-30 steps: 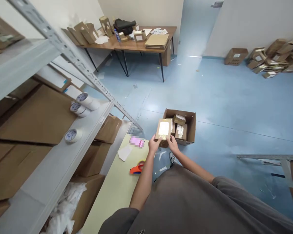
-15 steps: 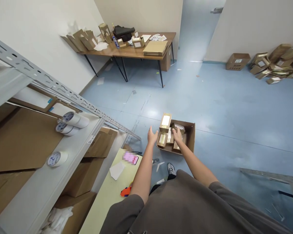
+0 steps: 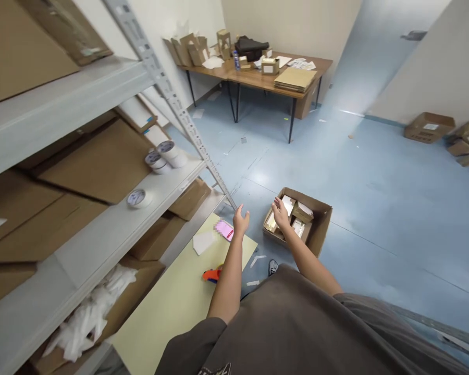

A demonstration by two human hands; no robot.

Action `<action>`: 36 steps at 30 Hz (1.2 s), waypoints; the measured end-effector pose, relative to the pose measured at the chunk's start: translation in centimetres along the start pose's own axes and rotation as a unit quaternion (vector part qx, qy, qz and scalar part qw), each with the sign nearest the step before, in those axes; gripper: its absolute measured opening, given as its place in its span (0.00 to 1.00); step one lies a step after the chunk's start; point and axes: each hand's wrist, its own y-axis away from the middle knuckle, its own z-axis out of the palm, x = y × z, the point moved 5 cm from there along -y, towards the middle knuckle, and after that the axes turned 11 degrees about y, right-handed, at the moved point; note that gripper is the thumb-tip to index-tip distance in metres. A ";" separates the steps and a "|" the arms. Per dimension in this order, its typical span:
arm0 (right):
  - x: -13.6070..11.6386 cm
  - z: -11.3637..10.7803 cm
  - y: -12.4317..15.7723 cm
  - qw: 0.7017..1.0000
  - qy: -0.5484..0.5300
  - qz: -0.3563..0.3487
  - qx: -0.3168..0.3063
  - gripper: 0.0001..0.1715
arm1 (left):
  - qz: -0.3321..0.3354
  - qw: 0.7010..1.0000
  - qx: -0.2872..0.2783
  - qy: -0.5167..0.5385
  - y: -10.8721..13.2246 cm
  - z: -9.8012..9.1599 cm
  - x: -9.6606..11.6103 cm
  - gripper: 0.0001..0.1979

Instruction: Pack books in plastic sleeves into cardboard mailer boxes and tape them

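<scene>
My left hand (image 3: 241,221) is open and holds nothing, in the air above the far corner of the pale yellow tabletop (image 3: 168,291). Over the left side of an open cardboard box (image 3: 319,232) is my right hand (image 3: 280,212), also open, with its fingers apart. Several small labelled cartons (image 3: 303,211) lie inside that box on the floor; my right hand and forearm hide part of them. A pink-screened phone (image 3: 224,229), a white sheet (image 3: 204,242) and an orange and blue tool (image 3: 211,275) lie on the tabletop, near my left forearm.
At left stands a metal shelf (image 3: 156,195) with large cartons, rolls of tape (image 3: 138,198) and white plastic wrap (image 3: 89,312). A wooden table (image 3: 254,79) with flat cardboard and small boxes is at the back. More cartons (image 3: 429,127) sit by the right wall.
My view has turned left, bringing more shelf into sight. The carton that stood above the box's left rim now sits down inside among the others. My hands have moved up off the cartons.
</scene>
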 end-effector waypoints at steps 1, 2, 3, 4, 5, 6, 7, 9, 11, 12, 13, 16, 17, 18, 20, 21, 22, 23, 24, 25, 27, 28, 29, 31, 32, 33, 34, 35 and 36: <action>-1.2 1.5 0.7 1.000 0.005 -0.014 -0.016 0.39 | 0.010 1.000 0.012 0.005 0.6 -2.0 0.1 0.27; -2.4 3.1 1.5 0.999 0.010 -0.029 -0.033 0.39 | 0.020 0.999 0.025 0.009 1.3 -4.0 0.2 0.26; -3.7 4.8 2.4 0.998 0.014 -0.046 -0.051 0.39 | 0.030 0.999 0.039 0.014 2.0 -6.3 0.2 0.26; -5.0 6.5 3.4 0.995 0.019 -0.064 -0.068 0.38 | 0.039 0.998 0.054 0.017 3.0 -8.6 0.2 0.26; -6.4 8.3 4.6 0.993 0.024 -0.084 -0.085 0.38 | 0.047 0.996 0.069 0.020 4.0 -11.0 0.2 0.25; -7.7 10.1 5.9 0.989 0.031 -0.102 -0.101 0.38 | 0.053 0.995 0.085 0.023 5.1 -13.5 0.0 0.25; -9.0 11.9 7.4 0.985 0.038 -0.120 -0.118 0.37 | 0.058 0.993 0.102 0.024 6.3 -16.0 -0.3 0.25; -11.5 15.6 10.6 0.974 0.053 -0.156 -0.152 0.36 | 0.066 0.988 0.135 0.025 9.0 -21.1 -1.1 0.25; -13.7 19.1 14.2 0.960 0.072 -0.196 -0.184 0.35 | 0.071 0.983 0.169 0.025 12.0 -26.2 -2.5 0.25; -14.7 20.7 16.0 0.952 0.083 -0.217 -0.198 0.34 | 0.071 0.980 0.185 0.025 13.6 -28.6 -3.3 0.26; -15.6 22.3 18.0 0.943 0.093 -0.238 -0.211 0.33 | 0.069 0.977 0.201 0.025 15.2 -30.9 -4.3 0.26; -17.5 26.6 23.6 0.914 0.117 -0.295 -0.254 0.32 | 0.051 0.968 0.245 0.030 20.1 -36.9 -7.6 0.26; -17.8 27.8 25.4 0.904 0.123 -0.309 -0.269 0.31 | 0.041 0.965 0.257 0.034 21.7 -38.5 -8.7 0.26; -18.0 28.8 27.0 0.895 0.131 -0.319 -0.282 0.31 | 0.031 0.962 0.268 0.038 23.2 -40.0 -9.7 0.25; -18.0 30.3 29.6 0.881 0.148 -0.334 -0.302 0.31 | 0.008 0.959 0.280 0.045 25.8 -42.1 -11.6 0.25; -17.8 30.8 30.6 0.875 0.158 -0.339 -0.307 0.31 | -0.004 0.958 0.281 0.049 26.8 -42.9 -12.5 0.25; -17.5 31.0 31.4 0.870 0.169 -0.343 -0.310 0.31 | -0.014 0.959 0.280 0.051 27.7 -43.4 -13.3 0.25; -17.1 31.1 32.0 0.867 0.180 -0.346 -0.310 0.31 | -0.024 0.958 0.279 0.054 28.4 -43.6 -14.0 0.25; -16.6 31.0 32.4 0.864 0.191 -0.348 -0.309 0.31 | -0.033 0.958 0.279 0.057 28.9 -43.7 -14.6 0.24; -15.9 30.7 32.6 0.862 0.202 -0.349 -0.307 0.31 | -0.041 0.958 0.278 0.059 29.4 -43.5 -15.3 0.24; -14.2 29.7 32.8 0.861 0.220 -0.345 -0.303 0.30 | -0.056 0.957 0.275 0.066 29.9 -42.5 -16.4 0.24; -13.2 29.1 32.7 0.862 0.227 -0.340 -0.301 0.30 | -0.061 0.958 0.273 0.069 30.2 -41.6 -16.8 0.24; -12.1 28.4 32.5 0.864 0.233 -0.331 -0.300 0.30 | -0.066 0.958 0.268 0.071 30.5 -40.6 -17.2 0.24; -9.5 27.1 31.8 0.871 0.241 -0.303 -0.302 0.30 | -0.074 0.961 0.255 0.074 31.1 -38.3 -18.0 0.23; -8.1 26.6 31.4 0.875 0.244 -0.286 -0.306 0.30 | -0.079 0.963 0.247 0.074 31.5 -37.0 -18.3 0.23; -6.7 26.1 31.0 0.876 0.249 -0.267 -0.314 0.29 | -0.084 0.964 0.240 0.075 31.9 -35.7 -18.6 0.22; -5.1 25.8 30.6 0.876 0.255 -0.249 -0.325 0.27 | -0.089 0.965 0.234 0.075 32.4 -34.5 -19.0 0.22; -3.6 25.6 30.3 0.873 0.262 -0.232 -0.339 0.25 | -0.095 0.966 0.228 0.075 32.9 -33.2 -19.3 0.21; -2.1 25.5 30.1 0.869 0.268 -0.218 -0.354 0.22 | -0.101 0.966 0.225 0.075 33.4 -32.1 -19.7 0.21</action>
